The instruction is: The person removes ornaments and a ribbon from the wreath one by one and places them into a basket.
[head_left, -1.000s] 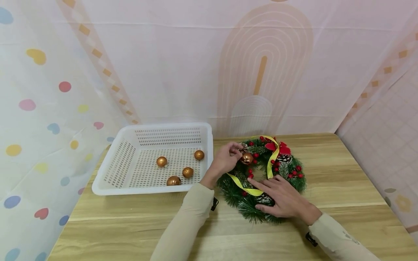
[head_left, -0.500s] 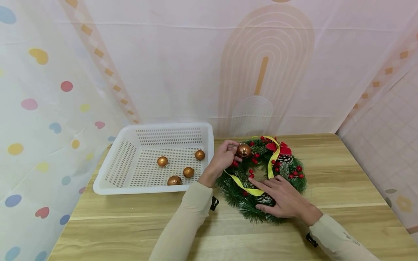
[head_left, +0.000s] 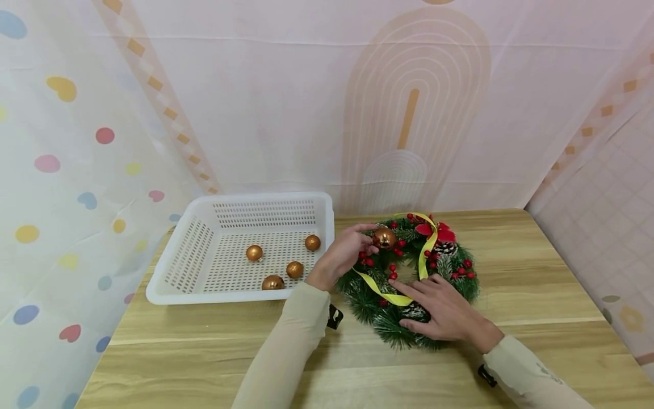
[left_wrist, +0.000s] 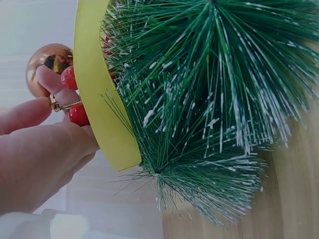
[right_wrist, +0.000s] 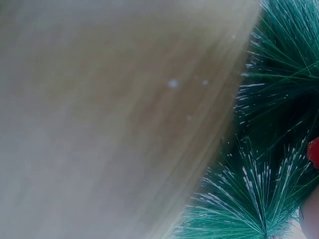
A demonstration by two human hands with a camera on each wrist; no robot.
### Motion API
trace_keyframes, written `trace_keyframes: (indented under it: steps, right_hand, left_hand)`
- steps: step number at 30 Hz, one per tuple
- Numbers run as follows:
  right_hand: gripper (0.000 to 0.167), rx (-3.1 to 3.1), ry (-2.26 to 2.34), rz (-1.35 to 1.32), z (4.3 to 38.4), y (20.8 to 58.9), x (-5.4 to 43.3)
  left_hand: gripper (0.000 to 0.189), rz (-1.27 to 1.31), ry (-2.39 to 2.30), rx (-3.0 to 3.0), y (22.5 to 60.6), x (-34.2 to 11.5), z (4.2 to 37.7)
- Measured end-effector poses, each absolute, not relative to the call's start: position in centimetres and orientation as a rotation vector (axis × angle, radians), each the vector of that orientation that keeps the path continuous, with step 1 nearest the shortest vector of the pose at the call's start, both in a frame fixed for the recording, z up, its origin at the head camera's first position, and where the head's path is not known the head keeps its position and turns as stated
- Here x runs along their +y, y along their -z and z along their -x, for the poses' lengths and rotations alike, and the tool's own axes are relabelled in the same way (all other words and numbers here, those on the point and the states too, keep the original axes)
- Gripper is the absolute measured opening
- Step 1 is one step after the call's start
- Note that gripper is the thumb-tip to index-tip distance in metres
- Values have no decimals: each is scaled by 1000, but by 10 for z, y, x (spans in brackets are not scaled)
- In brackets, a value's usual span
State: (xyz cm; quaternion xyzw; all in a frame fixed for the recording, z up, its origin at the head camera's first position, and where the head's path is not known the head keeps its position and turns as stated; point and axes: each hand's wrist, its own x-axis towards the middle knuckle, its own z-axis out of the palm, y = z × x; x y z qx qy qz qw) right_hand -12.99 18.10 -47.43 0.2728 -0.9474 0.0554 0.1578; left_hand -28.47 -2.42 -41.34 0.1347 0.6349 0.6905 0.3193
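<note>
On the table lies a green Christmas wreath with pinecones, red berries, a red flower and a yellow ribbon. My left hand holds a shiny copper Christmas bauble at the wreath's upper left. The left wrist view shows its gold cap and a short cord between thumb and fingers, next to the berries. My right hand rests on the wreath's lower right part, index finger stretched towards the inner berries. Only a sliver of that hand shows in the right wrist view, beside green needles.
A white perforated basket stands left of the wreath. Several copper and gold baubles lie inside it. The wooden table ends at a patterned cloth backdrop behind.
The bauble in my left hand has moved slightly up and away over the wreath's upper left, and the left fingers have shifted around it. My right hand has stayed in place.
</note>
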Motion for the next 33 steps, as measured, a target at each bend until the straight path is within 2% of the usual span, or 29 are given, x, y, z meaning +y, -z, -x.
trace_keyframes:
  steps: [17, 24, 33]
  right_hand:
    - [73, -2714, -166, -791, 130, 474, 181]
    - [73, -2723, -166, -783, 129, 473, 181]
    - [72, -2722, -165, -782, 129, 474, 181]
  left_hand:
    - [44, -302, -1823, 1592, 414, -22, 288]
    - [49, -278, -1854, 1554, 414, -26, 287]
    - [53, -386, -1765, 1697, 413, -24, 286]
